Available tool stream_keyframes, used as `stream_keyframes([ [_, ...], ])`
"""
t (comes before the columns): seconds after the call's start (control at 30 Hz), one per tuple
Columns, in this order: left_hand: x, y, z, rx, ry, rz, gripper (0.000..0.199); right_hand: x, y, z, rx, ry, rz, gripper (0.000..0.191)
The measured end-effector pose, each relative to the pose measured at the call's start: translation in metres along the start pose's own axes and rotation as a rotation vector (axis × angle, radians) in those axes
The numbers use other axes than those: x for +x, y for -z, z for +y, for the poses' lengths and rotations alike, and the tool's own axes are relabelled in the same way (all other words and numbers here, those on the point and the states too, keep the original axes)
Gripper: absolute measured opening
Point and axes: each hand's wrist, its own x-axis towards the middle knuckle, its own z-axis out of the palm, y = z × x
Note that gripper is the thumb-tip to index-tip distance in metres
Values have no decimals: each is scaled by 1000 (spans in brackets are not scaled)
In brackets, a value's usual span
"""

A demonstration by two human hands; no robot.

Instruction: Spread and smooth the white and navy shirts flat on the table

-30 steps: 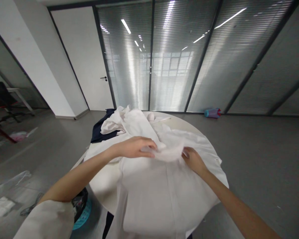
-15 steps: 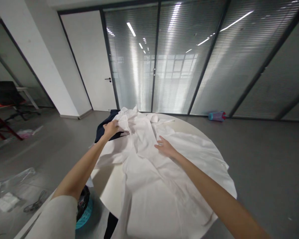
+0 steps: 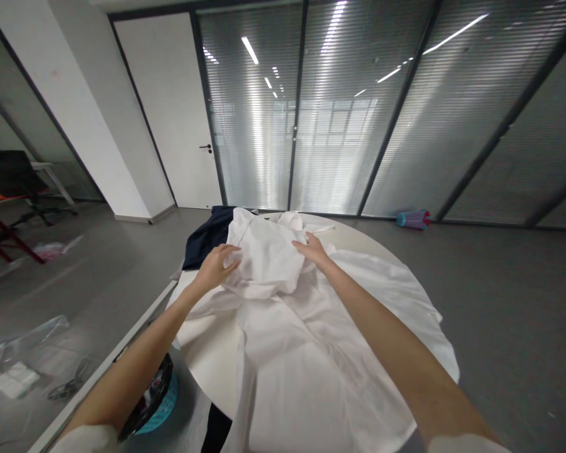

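A long white garment (image 3: 306, 377) is spread over a round table, its lower part hanging past the near edge. Its upper part is folded over into a loose white flap at the far side. My left hand (image 3: 217, 267) is at the left edge of this flap, fingers curved and apart, touching the cloth. At the flap's right edge lies my right hand (image 3: 315, 250), its fingers spread against the cloth. Dark navy cloth (image 3: 206, 236) lies beyond my left hand, partly under the white fabric.
The pale round table (image 3: 212, 358) shows its rim at the left. Below it stands a blue basket (image 3: 163, 409) with a black liner. A cable (image 3: 68, 380) and clear plastic lie on the floor. A striped blue-and-pink object (image 3: 412, 219) rests by the glass wall.
The bunched upper part of the garment now lies flatter, as a flap folded toward me. My left hand has moved nearer and right; my right hand has moved slightly farther away.
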Motion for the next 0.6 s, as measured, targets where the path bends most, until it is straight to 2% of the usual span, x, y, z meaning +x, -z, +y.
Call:
stream_keyframes([
  [0.07,10,-4,-21,-13,206,149,38,3,-2,-2,17,-20,11,67],
  [0.13,20,-10,-36,-118,356,163,39,2,2,-11,44,15,53,61],
  [0.2,26,-15,-40,-220,405,137,34,-4,12,-24,85,143,100,50],
  [0.27,29,-18,-35,-250,391,154,30,-17,28,-40,84,324,152,36],
  [0.33,28,-18,-24,-240,353,250,27,-34,47,-51,17,470,211,27],
  [0.4,24,-16,-11,-251,273,371,26,-55,66,-53,-73,527,270,24],
  [0.47,19,-15,-2,-282,176,427,29,-73,84,-43,-140,503,302,24],
  [0.53,13,-14,1,-301,121,383,33,-87,102,-21,-199,415,303,25],
  [0.6,7,-14,-2,-259,135,303,36,-96,120,8,-300,268,240,26],
])
